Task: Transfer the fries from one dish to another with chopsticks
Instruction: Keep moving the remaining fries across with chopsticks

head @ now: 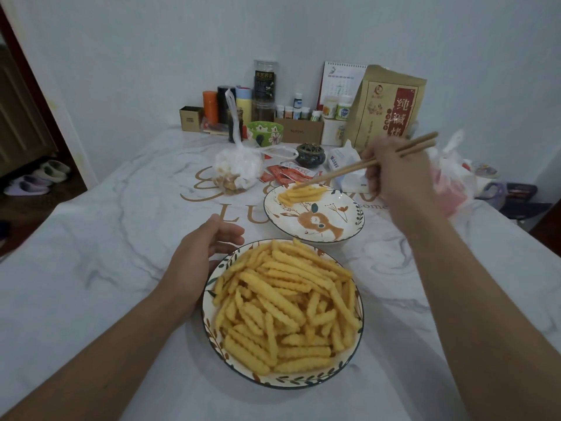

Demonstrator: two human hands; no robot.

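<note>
Head view is showing the task barely begun: the near dish point(209, 302) beside my loosely curled, empty left hand point(202, 253) is brimming with crinkle fries point(285, 305), while my right hand point(394, 174) is gripping chopsticks point(358, 167), tips touching the few fries point(299, 192) on the far fox plate point(340, 214).

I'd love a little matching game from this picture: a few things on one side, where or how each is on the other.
Things:
1. wooden chopsticks
2. near round plate with leaf rim
3. far round plate with fox picture
4. green ceramic bowl

States:
A. heaped with crinkle fries
B. holds few fries
C. held in right hand
D. near back wall

Pairs: 1-C, 2-A, 3-B, 4-D
</note>
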